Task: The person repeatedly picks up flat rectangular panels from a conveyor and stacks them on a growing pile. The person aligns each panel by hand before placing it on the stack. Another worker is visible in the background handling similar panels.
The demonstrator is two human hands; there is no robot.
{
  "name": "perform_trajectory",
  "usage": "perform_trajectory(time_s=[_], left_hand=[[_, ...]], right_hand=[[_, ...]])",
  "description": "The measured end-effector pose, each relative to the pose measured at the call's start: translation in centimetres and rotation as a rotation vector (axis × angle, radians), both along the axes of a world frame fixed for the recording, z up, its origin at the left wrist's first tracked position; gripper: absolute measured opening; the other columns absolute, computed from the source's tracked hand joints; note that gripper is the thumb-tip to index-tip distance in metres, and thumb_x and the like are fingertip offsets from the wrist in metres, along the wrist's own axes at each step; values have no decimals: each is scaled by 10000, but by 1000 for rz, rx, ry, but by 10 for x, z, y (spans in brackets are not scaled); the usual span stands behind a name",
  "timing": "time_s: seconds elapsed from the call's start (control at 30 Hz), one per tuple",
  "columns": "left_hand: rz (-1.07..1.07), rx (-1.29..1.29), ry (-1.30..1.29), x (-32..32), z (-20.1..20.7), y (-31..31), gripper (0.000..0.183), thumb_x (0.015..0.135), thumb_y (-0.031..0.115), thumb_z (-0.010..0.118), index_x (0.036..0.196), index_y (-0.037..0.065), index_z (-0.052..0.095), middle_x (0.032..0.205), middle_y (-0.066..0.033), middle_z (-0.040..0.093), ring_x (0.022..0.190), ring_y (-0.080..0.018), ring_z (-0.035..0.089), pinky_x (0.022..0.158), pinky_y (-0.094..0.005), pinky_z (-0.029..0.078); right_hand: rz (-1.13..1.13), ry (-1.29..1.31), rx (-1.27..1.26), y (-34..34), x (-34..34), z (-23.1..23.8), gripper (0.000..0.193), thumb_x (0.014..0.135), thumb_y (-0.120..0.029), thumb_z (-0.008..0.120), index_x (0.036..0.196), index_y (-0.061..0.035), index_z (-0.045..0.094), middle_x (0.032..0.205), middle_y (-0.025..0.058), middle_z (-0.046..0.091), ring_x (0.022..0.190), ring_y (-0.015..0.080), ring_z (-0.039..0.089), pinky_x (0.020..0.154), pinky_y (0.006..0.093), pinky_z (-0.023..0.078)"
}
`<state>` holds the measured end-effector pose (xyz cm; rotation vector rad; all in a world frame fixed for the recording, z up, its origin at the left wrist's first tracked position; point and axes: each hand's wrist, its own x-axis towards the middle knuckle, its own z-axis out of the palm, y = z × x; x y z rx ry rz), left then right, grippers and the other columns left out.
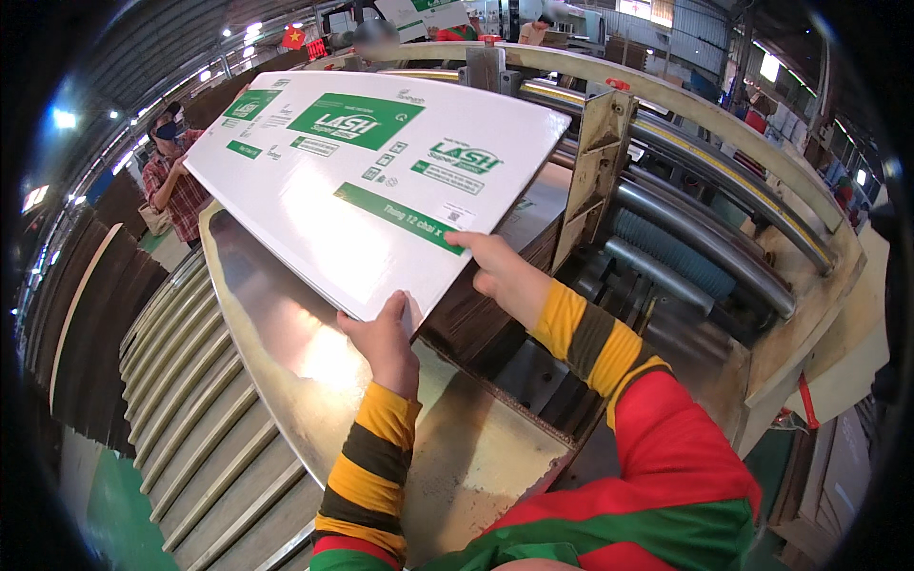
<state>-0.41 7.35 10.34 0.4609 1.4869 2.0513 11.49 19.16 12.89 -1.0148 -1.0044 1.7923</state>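
Note:
A large white cardboard sheet with green printing [314, 181] slants across the middle, raised above a shiny metal table [447, 438]. My left hand [383, 347] grips its near edge, thumb on top and the other fingers hidden underneath. At the near right corner my right hand [490, 262] pinches the sheet, thumb below the edge. Under the right side of the sheet lies a stack of brown cardboard [471, 333], beside the machine. A co-worker in a plaid shirt [169, 186] stands at the sheet's far left end, hands at its edge.
Right of the sheet stands a machine with long metal rollers [700, 238] and a cream frame [595, 167]. A slatted rack [190, 409] runs along the left of the table. Dark stacked cardboard [105, 314] stands farther left. More people [535, 30] are at the back.

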Motion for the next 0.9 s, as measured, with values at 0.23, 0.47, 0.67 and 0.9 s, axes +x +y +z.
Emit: perform_trajectory(time_s=[0.23,0.47,0.67,0.9], left_hand=[[-133,106,126,10,-23,20,887,769,69,699,1455,-109,166,1408,-247,362,1279,-322,426,1071,-363,351],[-83,-31,262,32,-25,38,866,839,195,598,1456,-144,95,1471,-314,242,1379,-397,275,1149,-377,216],[-210,-133,345,39,-16,44,966,807,194,630,1430,-179,-6,1500,-372,84,1426,-456,69,1177,-427,86],[-346,-196,507,33,-23,47,1165,757,428,702,1423,-188,-29,1511,-390,1,1398,-563,-26,1176,-474,48]], right_hand=[[322,-90,145,-38,102,-16,467,887,-208,644,1269,34,526,1043,188,665,812,241,697,626,339,589],[169,-172,353,-136,131,-59,434,850,-121,694,1252,-11,573,1188,122,618,1032,204,634,843,323,517],[155,-592,769,-160,92,-95,328,787,-87,745,1096,-36,648,1156,109,600,983,207,623,803,305,511],[319,-622,879,-159,80,-91,136,791,-125,709,891,-40,673,890,116,660,749,280,658,680,337,536]])
